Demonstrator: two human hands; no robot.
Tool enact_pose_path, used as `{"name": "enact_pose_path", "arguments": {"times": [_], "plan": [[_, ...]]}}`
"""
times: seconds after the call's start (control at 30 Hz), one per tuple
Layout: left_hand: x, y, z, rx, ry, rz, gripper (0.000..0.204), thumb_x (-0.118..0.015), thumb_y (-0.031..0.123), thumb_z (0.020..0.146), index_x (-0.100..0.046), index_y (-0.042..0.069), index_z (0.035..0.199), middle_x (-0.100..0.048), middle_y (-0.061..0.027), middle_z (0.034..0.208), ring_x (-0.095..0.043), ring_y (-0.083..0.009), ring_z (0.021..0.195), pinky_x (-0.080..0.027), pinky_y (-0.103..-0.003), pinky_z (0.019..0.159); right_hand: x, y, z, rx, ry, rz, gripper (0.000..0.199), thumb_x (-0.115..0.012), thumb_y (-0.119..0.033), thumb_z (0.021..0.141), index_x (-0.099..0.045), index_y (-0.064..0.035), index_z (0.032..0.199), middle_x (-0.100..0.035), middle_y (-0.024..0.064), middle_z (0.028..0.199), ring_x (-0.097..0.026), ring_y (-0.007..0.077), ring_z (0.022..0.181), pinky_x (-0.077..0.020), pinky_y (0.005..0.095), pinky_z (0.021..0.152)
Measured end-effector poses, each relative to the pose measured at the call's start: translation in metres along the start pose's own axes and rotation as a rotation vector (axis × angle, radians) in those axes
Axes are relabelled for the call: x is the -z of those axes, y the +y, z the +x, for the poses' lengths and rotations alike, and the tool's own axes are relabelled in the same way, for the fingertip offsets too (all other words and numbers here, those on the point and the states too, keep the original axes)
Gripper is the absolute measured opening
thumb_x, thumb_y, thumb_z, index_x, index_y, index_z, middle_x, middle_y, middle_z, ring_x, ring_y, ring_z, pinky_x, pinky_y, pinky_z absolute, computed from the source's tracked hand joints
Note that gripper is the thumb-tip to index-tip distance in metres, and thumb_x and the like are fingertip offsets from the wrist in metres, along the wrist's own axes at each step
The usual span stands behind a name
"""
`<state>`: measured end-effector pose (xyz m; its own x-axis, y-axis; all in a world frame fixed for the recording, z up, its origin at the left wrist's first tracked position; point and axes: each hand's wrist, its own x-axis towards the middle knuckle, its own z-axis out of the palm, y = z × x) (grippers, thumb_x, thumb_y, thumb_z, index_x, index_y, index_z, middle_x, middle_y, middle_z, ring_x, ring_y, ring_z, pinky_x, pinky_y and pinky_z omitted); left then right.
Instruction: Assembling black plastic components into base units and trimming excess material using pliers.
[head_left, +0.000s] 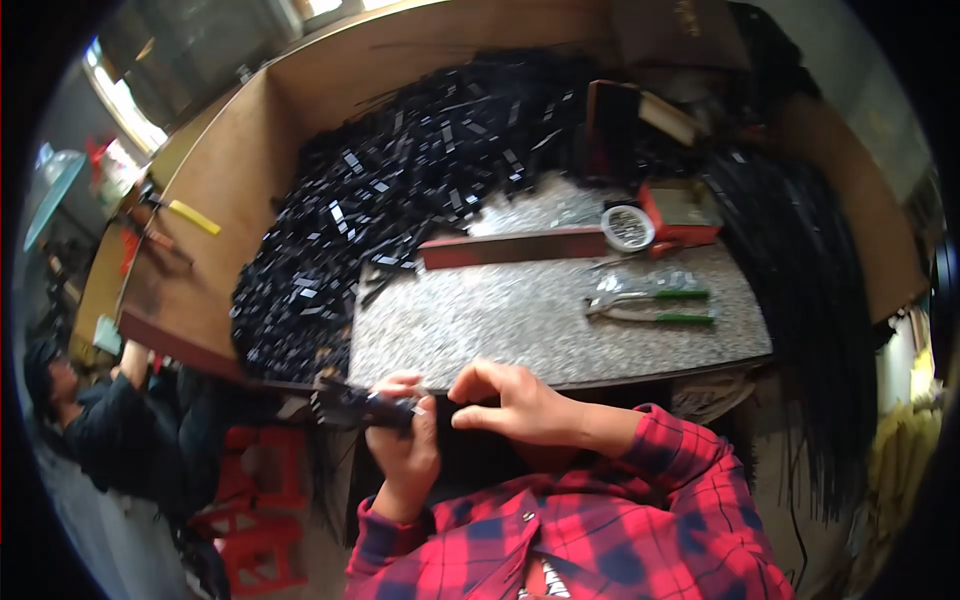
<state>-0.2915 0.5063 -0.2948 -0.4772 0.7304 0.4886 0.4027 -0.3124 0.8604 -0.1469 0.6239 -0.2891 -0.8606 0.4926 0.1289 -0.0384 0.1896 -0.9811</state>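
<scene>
My left hand (405, 447) is closed around a bundle of short, glossy black strips (355, 406), held just off the near edge of the stone slab (480, 325). The strips' ends stick out to the left of my fingers. My right hand (525, 404) hovers close by on the right, with fingers bent and a gap between index finger and thumb. Nothing shows in that gap. Beyond the slab a large heap of similar black pieces (400, 180) spreads to the far left.
On the slab lie green-handled pliers (650, 306), a dark red bar (515, 248) and a white tub of small metal parts (628, 228). Long black strips (800, 260) hang over the right side. Wooden walls (215, 170) enclose the bench. Another person (130, 420) sits at the left near red stools (262, 500).
</scene>
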Motion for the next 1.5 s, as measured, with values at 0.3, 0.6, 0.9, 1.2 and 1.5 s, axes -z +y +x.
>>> {"name": "enact_pose_path", "arguments": {"times": [0.3, 0.6, 0.9, 1.2, 1.5], "plan": [[-0.014, 0.005, 0.023, 0.033, -0.024, -0.389, 0.015, -0.066, 0.014, 0.084, -0.055, 0.004, 0.087, -0.057, -0.0147, 0.105, -0.055, -0.0133, 0.07, -0.045, -0.029, 0.07, 0.14, -0.028, -0.083, 0.018, 0.299, -1.016, 0.022, -0.071, -0.016, 0.078, -0.056, -0.0022, 0.087, -0.06, 0.0147, 0.102, -0.058, 0.0322, 0.1, -0.0468, 0.0379, 0.087], [-0.029, -0.001, 0.012, 0.263, -0.168, -0.513, 0.012, -0.052, 0.002, 0.092, -0.044, 0.009, 0.098, -0.051, -0.0074, 0.07, -0.047, -0.012, 0.054, -0.041, -0.023, 0.049, 0.188, 0.013, -0.113, 0.026, 0.24, -1.346, 0.027, -0.069, -0.024, 0.078, -0.056, -0.0022, 0.086, -0.058, 0.0157, 0.103, -0.055, 0.0332, 0.099, -0.0442, 0.0419, 0.087], [-0.034, -0.005, 0.01, 0.074, -0.246, -0.481, 0.015, -0.053, 0.002, 0.092, -0.043, 0.006, 0.101, -0.059, -0.01, 0.081, -0.058, -0.0173, 0.071, -0.051, -0.033, 0.067, 0.145, -0.012, -0.102, 0.001, 0.456, -1.14, 0.024, -0.063, -0.021, 0.085, -0.048, -0.0021, 0.083, -0.054, 0.0163, 0.089, -0.057, 0.0342, 0.075, -0.0466, 0.0404, 0.065], [-0.028, -0.014, 0.0, 0.247, -0.245, -0.658, 0.055, -0.079, 0.002, 0.073, -0.035, 0.01, 0.106, -0.042, 0.0016, 0.063, -0.045, -0.0083, 0.054, -0.041, -0.024, 0.053, 0.085, -0.071, -0.063, 0.315, 0.433, -1.27, 0.027, -0.075, -0.019, 0.074, -0.055, -0.0029, 0.082, -0.057, 0.0135, 0.1, -0.058, 0.0285, 0.092, -0.0445, 0.044, 0.084], [-0.033, -0.016, -0.003, 0.308, -0.155, -0.611, 0.086, -0.087, 0.022, 0.063, -0.028, 0.009, 0.123, -0.045, 0.0033, 0.063, -0.046, -0.0075, 0.05, -0.038, -0.021, 0.049, 0.069, -0.056, -0.046, 0.646, 0.448, -1.706, 0.026, -0.064, -0.022, 0.082, -0.061, -0.0032, 0.1, -0.05, 0.0102, 0.125, -0.042, 0.0332, 0.129, -0.0171, 0.0645, 0.11]]}}
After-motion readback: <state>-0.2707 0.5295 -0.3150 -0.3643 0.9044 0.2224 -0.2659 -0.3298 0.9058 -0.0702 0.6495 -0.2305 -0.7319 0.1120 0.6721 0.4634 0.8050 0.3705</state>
